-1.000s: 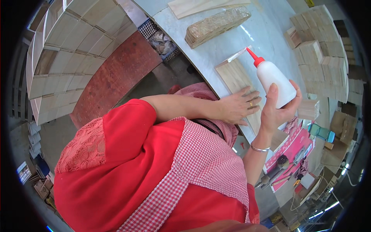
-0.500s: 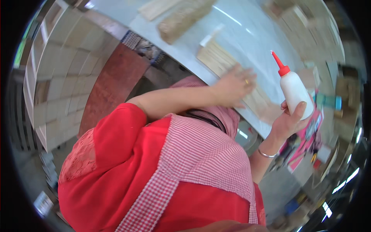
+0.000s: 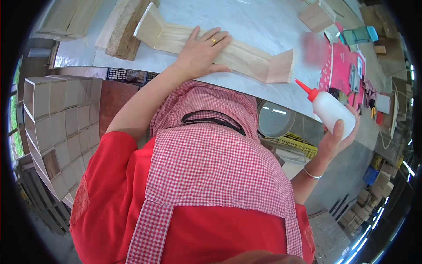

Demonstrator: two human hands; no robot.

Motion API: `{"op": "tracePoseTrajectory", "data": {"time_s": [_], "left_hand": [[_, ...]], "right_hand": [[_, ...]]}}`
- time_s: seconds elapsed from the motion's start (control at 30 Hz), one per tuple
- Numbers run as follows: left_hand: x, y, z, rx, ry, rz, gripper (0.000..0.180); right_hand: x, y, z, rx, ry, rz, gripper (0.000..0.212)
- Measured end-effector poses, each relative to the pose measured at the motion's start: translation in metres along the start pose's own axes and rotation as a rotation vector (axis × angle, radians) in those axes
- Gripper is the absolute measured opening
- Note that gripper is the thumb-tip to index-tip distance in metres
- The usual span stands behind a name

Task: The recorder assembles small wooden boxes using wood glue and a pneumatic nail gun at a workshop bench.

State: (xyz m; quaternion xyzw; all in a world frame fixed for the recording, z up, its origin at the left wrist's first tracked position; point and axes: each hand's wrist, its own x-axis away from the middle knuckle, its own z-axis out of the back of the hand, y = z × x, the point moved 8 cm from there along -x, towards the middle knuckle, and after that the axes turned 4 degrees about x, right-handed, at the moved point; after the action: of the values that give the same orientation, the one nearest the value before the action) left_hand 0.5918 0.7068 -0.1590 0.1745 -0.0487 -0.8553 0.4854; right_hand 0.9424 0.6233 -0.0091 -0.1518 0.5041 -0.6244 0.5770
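My left hand [image 3: 200, 52] lies on a pale wooden piece [image 3: 250, 57], its fingers stretched out along the middle board. This piece is a long strip with an upturned panel at each end, and a white edge shows on its left panel. In my right hand [image 3: 332, 146] is a white squeeze bottle [image 3: 332, 115] with a red pointed nozzle. The bottle is tilted, so its tip points up and left, close to the right end panel. Whether the tip touches that panel I cannot tell.
A brown-wrapped bundle of wood [image 3: 128, 33] lies left on the white table [image 3: 184, 13]. To the right are another wooden piece [image 3: 317, 16], a pink mat [image 3: 343, 66] with tools and a teal container [image 3: 359, 35]. Stacked wooden boxes [image 3: 66, 119] stand at far left.
My left hand has gone from blurred motion to resting on the wood. The bottle has tipped from nearly upright to leaning left, its nozzle now near the right end panel. The whole view has turned.
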Motion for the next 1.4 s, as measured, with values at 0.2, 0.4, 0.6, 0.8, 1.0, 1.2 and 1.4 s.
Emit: {"op": "tracePoseTrajectory", "data": {"time_s": [0.2, 0.4, 0.6, 0.8, 1.0, 1.2, 1.4], "left_hand": [[-0.002, 0.000, 0.001, -0.008, -0.036, 0.018, 0.086], [-0.002, 0.000, 0.004, -0.004, -0.026, 0.011, 0.085], [0.000, 0.001, 0.005, -0.005, 0.003, -0.002, 0.084], [0.001, 0.002, 0.005, -0.008, -0.003, 0.007, 0.083], [-0.002, 0.002, 0.006, -0.003, -0.022, 0.017, 0.084], [-0.007, 0.003, 0.008, 0.009, -0.053, 0.032, 0.086], [-0.001, 0.002, 0.008, 0.058, -0.054, 0.055, 0.086]], "right_hand": [[-0.003, 0.012, -0.003, 0.018, -0.049, 0.050, 0.061], [-0.012, 0.004, -0.015, -0.022, -0.041, 0.094, 0.055], [-0.033, -0.003, -0.035, 0.016, -0.003, 0.169, 0.047], [-0.046, 0.004, -0.045, -0.018, 0.012, 0.107, 0.042], [-0.026, -0.002, -0.021, 0.085, -0.029, 0.167, 0.044], [-0.002, 0.029, 0.011, -0.038, 0.000, 0.033, 0.052], [-0.049, 0.073, -0.008, -0.182, 0.428, -0.066, 0.049]]}}
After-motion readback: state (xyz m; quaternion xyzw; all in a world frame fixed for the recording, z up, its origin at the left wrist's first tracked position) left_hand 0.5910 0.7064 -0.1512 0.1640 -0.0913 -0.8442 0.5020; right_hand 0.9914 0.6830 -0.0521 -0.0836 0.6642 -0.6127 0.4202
